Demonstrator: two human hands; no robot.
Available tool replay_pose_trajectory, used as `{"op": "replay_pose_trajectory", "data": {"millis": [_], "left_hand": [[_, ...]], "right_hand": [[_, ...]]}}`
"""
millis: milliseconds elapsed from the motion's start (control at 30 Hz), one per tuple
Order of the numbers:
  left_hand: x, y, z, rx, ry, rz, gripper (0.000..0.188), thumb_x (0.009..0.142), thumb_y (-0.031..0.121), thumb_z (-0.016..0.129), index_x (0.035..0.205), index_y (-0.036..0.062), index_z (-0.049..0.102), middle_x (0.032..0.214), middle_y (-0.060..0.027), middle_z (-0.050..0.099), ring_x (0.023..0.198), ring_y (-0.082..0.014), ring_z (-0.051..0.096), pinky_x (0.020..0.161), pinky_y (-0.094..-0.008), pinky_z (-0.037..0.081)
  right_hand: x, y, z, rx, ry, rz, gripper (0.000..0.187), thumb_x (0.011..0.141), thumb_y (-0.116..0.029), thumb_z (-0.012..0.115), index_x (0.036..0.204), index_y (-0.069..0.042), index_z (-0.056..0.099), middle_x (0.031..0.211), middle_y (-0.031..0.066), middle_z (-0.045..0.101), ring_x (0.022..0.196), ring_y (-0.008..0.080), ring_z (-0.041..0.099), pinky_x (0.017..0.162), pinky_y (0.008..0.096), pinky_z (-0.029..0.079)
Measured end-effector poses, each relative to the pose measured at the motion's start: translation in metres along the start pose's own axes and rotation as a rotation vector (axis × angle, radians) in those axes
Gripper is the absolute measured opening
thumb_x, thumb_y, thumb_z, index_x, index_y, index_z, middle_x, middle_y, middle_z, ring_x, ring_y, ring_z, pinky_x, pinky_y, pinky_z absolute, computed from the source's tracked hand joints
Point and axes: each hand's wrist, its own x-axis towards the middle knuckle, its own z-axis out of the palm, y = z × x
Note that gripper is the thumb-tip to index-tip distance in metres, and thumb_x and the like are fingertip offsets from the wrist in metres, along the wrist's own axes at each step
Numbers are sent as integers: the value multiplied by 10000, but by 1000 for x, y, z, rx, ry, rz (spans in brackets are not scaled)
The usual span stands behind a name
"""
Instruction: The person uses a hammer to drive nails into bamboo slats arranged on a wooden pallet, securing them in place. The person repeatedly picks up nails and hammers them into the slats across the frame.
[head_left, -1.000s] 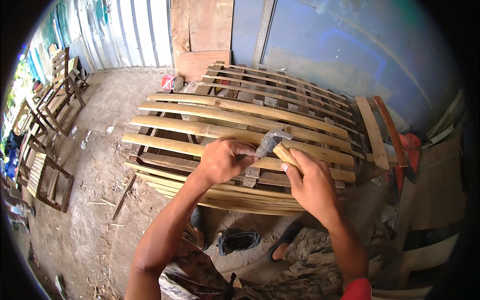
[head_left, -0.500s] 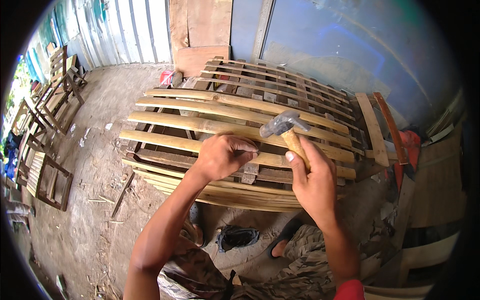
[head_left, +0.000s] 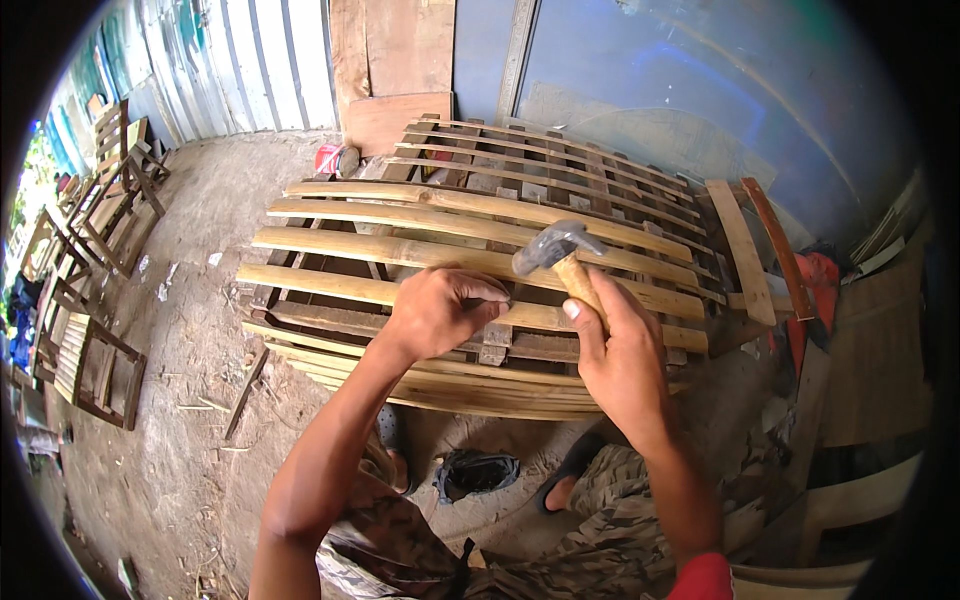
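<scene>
My left hand (head_left: 440, 310) rests on a split bamboo slat (head_left: 320, 282), its thumb and forefinger pinched together over it. A small dark tip shows at those fingertips, too small to make out. In my right hand (head_left: 625, 362) is a claw hammer (head_left: 556, 248), gripped by its pale handle. Its metal head hangs above the slats, just right of the left fingertips, apart from them. Several bamboo slats lie side by side across a dark wooden frame (head_left: 335, 318). More narrow slats (head_left: 480, 394) are bunched along the near side.
Behind stands another slatted wooden frame (head_left: 575, 150), close to a blue-grey wall (head_left: 690, 90). Wooden chairs (head_left: 100, 360) line the left side. Loose boards (head_left: 740, 250) lean at the right. A black plastic bag (head_left: 476, 474) lies on the floor between my feet.
The hammer head has shifted very slightly left and downward in the picture. My left hand keeps its pinch at the same slat; the whole view has moved a little.
</scene>
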Motion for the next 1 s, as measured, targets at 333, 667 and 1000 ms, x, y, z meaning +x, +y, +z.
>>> {"op": "replay_pose_trajectory", "data": {"millis": [333, 667, 1000], "left_hand": [[0, 2, -4, 2, -51, -63, 179, 866, 180, 774, 1022, 95, 790, 1020, -93, 768, 940, -243, 732, 859, -333, 561], [2, 16, -16, 39, -60, -153, 192, 889, 167, 738, 1071, 108, 753, 982, -79, 756, 914, -214, 732, 810, -334, 577], [-6, 8, 0, 71, 94, 3, 146, 849, 281, 791, 947, 173, 787, 940, -44, 754, 857, -274, 723, 754, -367, 574]], "right_hand": [[-11, 11, -1, 1, -140, 323, 239, 973, -142, 668, 1159, -6, 604, 911, 198, 689, 785, 354, 680, 675, 438, 509], [-31, 35, -2, 607, -284, 688, 387, 1066, -185, 540, 1428, -65, 472, 985, 49, 613, 568, 70, 527, 456, 236, 441], [-28, 40, -1, 487, -459, 686, 457, 1024, -152, 571, 1455, -44, 465, 1027, 112, 705, 719, 131, 638, 578, 285, 512]]}}
